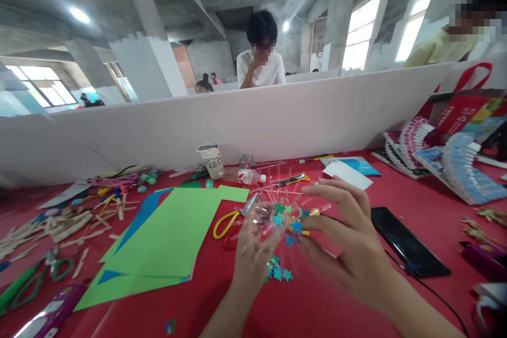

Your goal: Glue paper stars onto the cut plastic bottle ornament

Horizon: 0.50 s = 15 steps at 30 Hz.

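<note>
Between fingers of left hand (253, 235) and right hand (350, 243): clear plastic piece (269, 215) with stars (296, 226). Left grips it; right fingers parted, contact unclear. Probably positioning stars; next needs steady left hold.

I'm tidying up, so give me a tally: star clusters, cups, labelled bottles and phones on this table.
Star clusters: 2 (upper cluster between the hands, lower cluster nearer the viewer)
Cups: 1
Labelled bottles: 1
Phones: 1
Total: 5
</note>
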Motion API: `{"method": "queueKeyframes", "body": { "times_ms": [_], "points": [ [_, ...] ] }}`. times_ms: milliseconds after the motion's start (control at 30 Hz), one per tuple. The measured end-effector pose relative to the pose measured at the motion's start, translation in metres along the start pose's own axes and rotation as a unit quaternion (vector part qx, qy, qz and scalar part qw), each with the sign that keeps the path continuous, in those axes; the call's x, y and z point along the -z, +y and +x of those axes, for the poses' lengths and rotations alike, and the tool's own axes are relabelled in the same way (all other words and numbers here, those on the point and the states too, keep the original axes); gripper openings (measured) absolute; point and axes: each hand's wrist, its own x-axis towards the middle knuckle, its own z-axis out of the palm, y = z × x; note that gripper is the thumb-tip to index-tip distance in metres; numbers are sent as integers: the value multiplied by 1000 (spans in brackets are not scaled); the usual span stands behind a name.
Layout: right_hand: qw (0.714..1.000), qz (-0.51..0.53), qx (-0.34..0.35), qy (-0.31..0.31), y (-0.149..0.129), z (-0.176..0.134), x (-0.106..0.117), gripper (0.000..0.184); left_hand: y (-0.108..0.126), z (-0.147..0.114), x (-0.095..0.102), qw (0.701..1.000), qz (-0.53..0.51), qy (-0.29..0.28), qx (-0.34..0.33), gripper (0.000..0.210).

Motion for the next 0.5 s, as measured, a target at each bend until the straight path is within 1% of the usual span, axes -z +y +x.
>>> {"method": "queueKeyframes", "body": {
  "times_ms": [100,267,300,400,500],
  "points": [
    [999,32,-12,-21,0,-1,4,15,-2,0,2,999,-16,-39,-16,52],
    [994,77,-44,-58,3,-2,2,5,-12,2,10,999,-19,-26,6,54],
    [994,77,-52,-56,4,-2,1,4,-14,2,10,1000,-11,-28,3,54],
    [996,60,-66,-30,4,-2,-5,6,-17,1,9,998,22,-62,-7,52],
    [998,33,-51,7,3,0,-8,9,-17,0,6,996,27,-86,-12,48]
  ]
}}
